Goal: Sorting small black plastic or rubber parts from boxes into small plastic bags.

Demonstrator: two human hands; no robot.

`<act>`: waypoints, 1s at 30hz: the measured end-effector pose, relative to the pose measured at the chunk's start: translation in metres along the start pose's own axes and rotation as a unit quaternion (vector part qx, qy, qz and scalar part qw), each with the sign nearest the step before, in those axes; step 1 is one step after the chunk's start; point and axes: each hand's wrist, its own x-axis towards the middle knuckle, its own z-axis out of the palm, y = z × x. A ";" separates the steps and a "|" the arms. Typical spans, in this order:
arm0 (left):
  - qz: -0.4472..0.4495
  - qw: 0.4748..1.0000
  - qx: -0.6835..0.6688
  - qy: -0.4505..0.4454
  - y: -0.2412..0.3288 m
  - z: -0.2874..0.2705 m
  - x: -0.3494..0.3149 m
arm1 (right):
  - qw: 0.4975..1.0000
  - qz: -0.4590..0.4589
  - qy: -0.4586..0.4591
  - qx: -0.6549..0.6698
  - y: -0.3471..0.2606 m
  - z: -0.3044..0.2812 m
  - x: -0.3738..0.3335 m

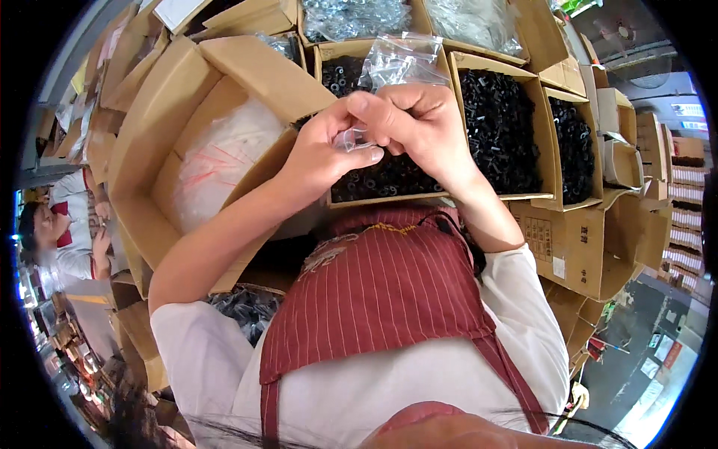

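Right at the fingertips, I've got the left hand (pixel 325 146) curled around a small bit of clear plastic (pixel 348 139), thumb beneath it, just above the middle of the frame. The right hand (pixel 426 127) is bunched up close beside it, fingers folded in; whether they grip the plastic too, I can't tell. My call: film this thin wants a light pinch, thumbs facing each other, wrists steady, fingertips turned so I can see the edge. Just below sit black rings (pixel 366 183) in a box, with clear bags (pixel 400 60) draped over its far side, top centre. Out right, small black parts (pixel 499 135) fill another box; out left, an open carton (pixel 138 142) holds plastic bags with red lines (pixel 224 161).
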 end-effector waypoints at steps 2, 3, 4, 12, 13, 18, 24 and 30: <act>-0.002 1.000 0.000 0.019 -0.003 0.001 0.000 | 0.990 0.018 -0.025 -0.135 -0.006 -0.003 0.000; -0.005 0.999 0.001 0.037 -0.005 0.001 0.000 | 0.990 0.019 -0.028 -0.136 -0.005 -0.005 -0.002; -0.004 0.999 -0.001 0.039 -0.005 -0.001 0.000 | 0.982 0.019 -0.047 -0.182 -0.002 -0.008 -0.005; 0.127 0.944 0.302 0.044 -0.017 -0.006 -0.002 | 0.895 -0.065 -0.080 -0.434 -0.007 -0.007 -0.020; 0.127 0.944 0.302 0.045 -0.017 -0.006 -0.003 | 0.895 -0.066 -0.081 -0.433 -0.006 -0.006 -0.022; 0.143 0.860 0.489 0.038 -0.014 -0.006 -0.001 | 0.870 -0.061 -0.110 -0.477 -0.007 -0.006 -0.028; 0.016 0.987 0.159 0.008 -0.016 0.002 -0.003 | 0.997 0.004 -0.051 -0.050 -0.021 -0.010 -0.009; 0.038 0.998 0.057 0.007 -0.020 0.005 0.000 | 0.985 0.034 -0.037 0.164 -0.011 0.016 0.009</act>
